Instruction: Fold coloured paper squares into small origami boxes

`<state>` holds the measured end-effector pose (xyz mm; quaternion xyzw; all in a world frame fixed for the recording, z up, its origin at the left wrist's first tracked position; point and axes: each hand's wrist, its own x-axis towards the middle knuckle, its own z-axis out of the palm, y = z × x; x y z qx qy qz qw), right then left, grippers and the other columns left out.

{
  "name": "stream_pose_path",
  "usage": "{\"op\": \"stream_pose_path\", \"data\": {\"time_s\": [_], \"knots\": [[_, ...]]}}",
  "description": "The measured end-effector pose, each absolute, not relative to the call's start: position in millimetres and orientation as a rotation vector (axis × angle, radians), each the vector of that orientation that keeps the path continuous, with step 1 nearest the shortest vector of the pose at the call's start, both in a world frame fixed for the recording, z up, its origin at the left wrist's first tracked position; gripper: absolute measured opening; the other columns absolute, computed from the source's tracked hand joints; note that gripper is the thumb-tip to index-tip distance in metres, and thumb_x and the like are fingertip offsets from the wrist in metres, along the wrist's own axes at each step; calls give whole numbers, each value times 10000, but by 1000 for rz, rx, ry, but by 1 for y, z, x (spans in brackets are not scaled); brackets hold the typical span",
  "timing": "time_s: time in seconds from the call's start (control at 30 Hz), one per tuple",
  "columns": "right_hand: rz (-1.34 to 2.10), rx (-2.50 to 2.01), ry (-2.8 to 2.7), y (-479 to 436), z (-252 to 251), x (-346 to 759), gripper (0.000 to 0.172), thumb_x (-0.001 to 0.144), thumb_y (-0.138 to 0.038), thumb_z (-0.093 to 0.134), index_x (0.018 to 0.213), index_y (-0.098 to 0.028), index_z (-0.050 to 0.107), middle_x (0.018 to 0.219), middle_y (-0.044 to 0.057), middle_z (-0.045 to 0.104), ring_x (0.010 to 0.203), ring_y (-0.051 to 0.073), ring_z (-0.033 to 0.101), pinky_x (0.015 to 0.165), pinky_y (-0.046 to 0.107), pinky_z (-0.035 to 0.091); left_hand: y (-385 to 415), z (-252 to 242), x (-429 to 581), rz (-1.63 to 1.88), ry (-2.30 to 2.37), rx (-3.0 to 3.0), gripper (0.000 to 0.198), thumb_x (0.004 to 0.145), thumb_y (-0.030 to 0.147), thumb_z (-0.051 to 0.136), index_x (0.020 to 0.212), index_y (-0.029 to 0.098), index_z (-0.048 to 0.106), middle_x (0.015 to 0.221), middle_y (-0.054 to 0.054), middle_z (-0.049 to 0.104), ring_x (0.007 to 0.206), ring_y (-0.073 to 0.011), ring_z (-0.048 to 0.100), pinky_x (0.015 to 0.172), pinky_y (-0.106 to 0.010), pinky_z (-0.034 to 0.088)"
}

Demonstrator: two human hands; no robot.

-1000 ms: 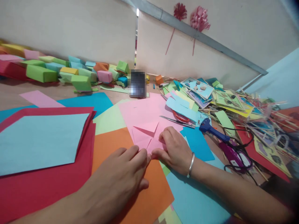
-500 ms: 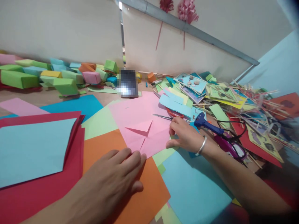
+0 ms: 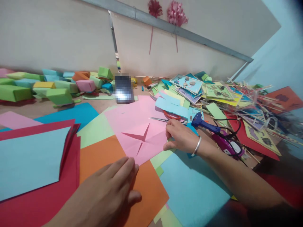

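A pink sheet of paper (image 3: 132, 110) lies before me, with a raised triangular flap and a narrow dark gap below it. My left hand (image 3: 113, 186) rests palm down over the orange paper (image 3: 151, 189), fingers stretched out, their tips at the pink sheet's lower corner. At that sheet's right edge is my right hand (image 3: 181, 137), wearing a silver bangle. Its fingers are bent and its thumb stands apart, with nothing visible between them. Just beyond its fingers lie scissors (image 3: 159, 119), their red handle partly under pale blue paper strips (image 3: 171, 106).
Red paper (image 3: 71, 176) with a light blue sheet (image 3: 30, 160) lies left. A blue glue gun (image 3: 205, 123) and its black cord sit right, near cards and sticks. Several paper boxes (image 3: 59, 96) and a blurred-out phone-like object (image 3: 123, 88) line the back.
The view has shifted a little. My left hand has drawn back slightly from the pink sheet, showing more of its lower corner and gap. My right hand stays at the sheet's edge.
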<state>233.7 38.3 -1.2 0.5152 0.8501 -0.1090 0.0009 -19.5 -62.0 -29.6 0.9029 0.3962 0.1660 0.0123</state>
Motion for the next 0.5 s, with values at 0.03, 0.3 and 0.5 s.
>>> {"op": "stream_pose_path", "data": {"time_s": [0.03,0.3,0.5], "knots": [[-338,1608,2670,39,-1,234,419,676,-439,869,851,-158,613,1046,82,559,933,209,549,728,283,411,-62,-30,-20,509,1205,2921,233,902,217,491,919,148,713,908,-104,712,787,-259,664,654,-386,525],[-585,1498,2901,43,9,239,319,955,-133,467,1258,-164,559,1033,84,669,903,177,611,814,306,451,-50,-17,-24,516,1176,3275,312,924,218,456,962,100,743,1064,-198,738,980,-384,680,805,-547,555],[-450,1264,3118,44,-11,240,552,731,50,504,1223,-173,615,930,58,614,835,169,565,716,275,455,-49,-22,-27,463,1417,3090,289,913,239,498,1074,116,704,1245,-204,675,1208,-426,583,973,-608,488]]}}
